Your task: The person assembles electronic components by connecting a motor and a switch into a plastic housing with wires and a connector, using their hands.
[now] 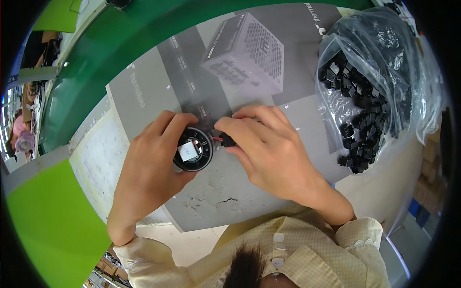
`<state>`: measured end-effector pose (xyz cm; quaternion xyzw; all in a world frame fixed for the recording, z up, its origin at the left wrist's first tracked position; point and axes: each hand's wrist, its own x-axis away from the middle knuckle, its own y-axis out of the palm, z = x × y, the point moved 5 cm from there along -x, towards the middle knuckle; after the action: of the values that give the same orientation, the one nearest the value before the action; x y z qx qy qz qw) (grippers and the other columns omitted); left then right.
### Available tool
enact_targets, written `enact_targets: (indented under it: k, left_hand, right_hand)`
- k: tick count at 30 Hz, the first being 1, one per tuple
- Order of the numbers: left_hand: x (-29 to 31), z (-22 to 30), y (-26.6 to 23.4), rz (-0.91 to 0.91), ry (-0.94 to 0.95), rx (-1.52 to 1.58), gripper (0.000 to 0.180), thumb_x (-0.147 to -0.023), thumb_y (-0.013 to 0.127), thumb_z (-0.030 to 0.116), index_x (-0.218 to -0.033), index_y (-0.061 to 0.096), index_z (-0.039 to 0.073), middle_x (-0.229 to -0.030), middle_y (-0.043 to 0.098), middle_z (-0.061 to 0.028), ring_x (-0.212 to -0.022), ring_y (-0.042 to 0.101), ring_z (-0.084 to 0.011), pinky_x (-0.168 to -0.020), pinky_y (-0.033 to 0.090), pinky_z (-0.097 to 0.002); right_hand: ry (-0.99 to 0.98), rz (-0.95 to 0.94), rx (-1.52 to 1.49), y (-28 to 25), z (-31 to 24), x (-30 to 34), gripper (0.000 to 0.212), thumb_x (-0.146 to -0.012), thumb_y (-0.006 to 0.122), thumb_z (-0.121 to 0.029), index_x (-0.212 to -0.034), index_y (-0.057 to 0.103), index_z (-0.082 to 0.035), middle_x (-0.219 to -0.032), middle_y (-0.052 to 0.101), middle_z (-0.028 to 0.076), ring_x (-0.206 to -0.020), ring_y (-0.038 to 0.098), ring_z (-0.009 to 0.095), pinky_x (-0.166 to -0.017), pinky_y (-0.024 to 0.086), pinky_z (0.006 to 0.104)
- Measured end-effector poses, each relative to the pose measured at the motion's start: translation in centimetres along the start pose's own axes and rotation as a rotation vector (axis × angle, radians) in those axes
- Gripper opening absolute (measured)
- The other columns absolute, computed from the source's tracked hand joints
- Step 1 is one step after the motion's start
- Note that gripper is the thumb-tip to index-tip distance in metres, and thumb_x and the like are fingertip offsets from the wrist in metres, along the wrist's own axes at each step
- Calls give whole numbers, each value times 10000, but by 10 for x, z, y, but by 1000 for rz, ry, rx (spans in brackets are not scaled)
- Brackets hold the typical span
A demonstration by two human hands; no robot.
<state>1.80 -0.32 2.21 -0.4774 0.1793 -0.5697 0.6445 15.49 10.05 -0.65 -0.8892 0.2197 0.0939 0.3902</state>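
Note:
My left hand (146, 161) is wrapped round the side of a round black cup-shaped housing (208, 146), its open face turned up. A small white square block (188, 151) sits inside the housing. Short red wires (217, 138) run from the housing's right side to a small black connector-like piece (227, 140). That piece is pinched between the thumb and fingers of my right hand (273, 151), which partly cover it. Both hands are close together above a grey printed sheet (307, 139).
At the right, a clear plastic bag (408, 62) lies with its mouth open, holding many small black plastic parts (367, 125). A green surface (144, 26) stretches behind the sheet. Bright green board (53, 211) is at the left. Beyond it, a person in pink (26, 134) is partly visible.

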Motion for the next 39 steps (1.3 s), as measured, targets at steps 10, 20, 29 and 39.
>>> enact_targets:
  k: [10,20,29,39]
  left_hand:
    - [0,-5,-2,-45,4,418,671,-627,933,131,-1218,621,63,-1057,704,-78,-876,713,-212,-654,565,-305]
    - [4,6,3,-14,8,721,694,-649,948,165,-1239,613,18,-1013,718,-64,-834,693,-106,-552,548,-221]
    - [8,13,-1,90,78,772,798,-595,974,169,-1277,597,0,-1108,708,-82,-1025,681,-172,-741,590,-271]
    - [23,42,-29,302,250,470,765,-573,972,208,-1242,642,40,-1093,732,-89,-952,730,-192,-681,590,-259]
  right_hand:
    - [7,156,-396,-14,6,-6,250,-745,791,30,-978,705,2,-977,734,152,-798,701,283,-733,561,345]
    - [208,315,-838,-24,9,4,199,-778,784,100,-962,734,43,-1073,727,194,-917,710,224,-822,558,327]
    - [-18,352,-455,-43,-10,-3,264,-684,817,109,-925,741,32,-957,755,193,-794,670,231,-694,549,289]
    - [-123,325,-367,-64,-29,-4,184,-753,728,166,-868,696,26,-929,737,233,-836,672,278,-634,570,332]
